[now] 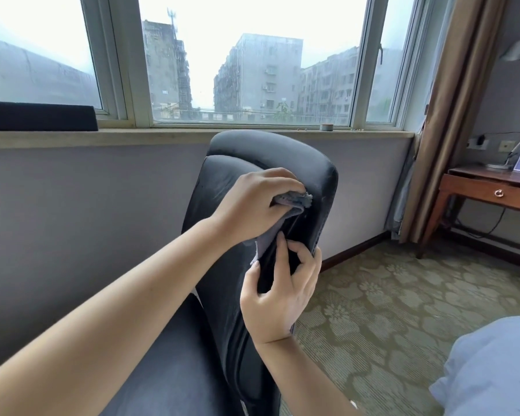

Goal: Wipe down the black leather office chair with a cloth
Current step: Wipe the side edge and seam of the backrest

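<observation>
Head view, close above chair, facing window.

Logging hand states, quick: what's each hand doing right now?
Left hand: holds the cloth against the chair.
Right hand: grips the chair's back edge.

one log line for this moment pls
left hand grips cloth, pressing it on chair backrest | right hand grips backrest edge | stage: wiping upper backrest
</observation>
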Available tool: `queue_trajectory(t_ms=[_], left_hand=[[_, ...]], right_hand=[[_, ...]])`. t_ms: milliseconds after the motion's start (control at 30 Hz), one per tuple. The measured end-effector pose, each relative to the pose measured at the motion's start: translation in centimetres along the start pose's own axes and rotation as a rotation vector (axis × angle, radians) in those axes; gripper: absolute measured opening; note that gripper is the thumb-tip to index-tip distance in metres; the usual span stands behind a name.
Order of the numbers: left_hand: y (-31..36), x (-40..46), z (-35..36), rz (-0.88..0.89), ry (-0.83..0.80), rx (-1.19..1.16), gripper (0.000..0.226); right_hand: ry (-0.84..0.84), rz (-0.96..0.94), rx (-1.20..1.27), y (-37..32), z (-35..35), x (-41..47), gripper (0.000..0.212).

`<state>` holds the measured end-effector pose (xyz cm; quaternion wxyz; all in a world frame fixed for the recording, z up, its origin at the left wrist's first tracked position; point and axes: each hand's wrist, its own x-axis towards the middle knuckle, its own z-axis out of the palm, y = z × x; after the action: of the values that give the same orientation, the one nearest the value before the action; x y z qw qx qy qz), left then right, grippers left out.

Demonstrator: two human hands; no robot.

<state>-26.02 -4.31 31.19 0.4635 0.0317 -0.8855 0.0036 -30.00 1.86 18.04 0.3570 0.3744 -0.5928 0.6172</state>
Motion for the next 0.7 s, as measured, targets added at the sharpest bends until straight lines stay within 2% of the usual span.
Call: queue_trajectory(t_ms=[100,467,567,700], left_hand=[[-0.8,0.0,0.2,0.0,0.029,0.01,0.02],[-6.2,2.2,1.3,-0.353,0.063,0.118,0.022],[-5.1,1.4,1.4,-0.313,0.052,0.045,0.023],[-2.7,-0.5,0.4,-0.117,-0.003,-0.093,0.016]], right_hand=[[0.008,0.016,0.032,-0.6,-0.2,-0.1,0.05],[-0.008,0.023,0.047,0.1,0.4,0.1,0.054],[0.008,0.006,-0.017,0.6,0.7,0.0,0.054],[0.014,0.001,-0.013,0.5,0.8,-0.1,0.052]])
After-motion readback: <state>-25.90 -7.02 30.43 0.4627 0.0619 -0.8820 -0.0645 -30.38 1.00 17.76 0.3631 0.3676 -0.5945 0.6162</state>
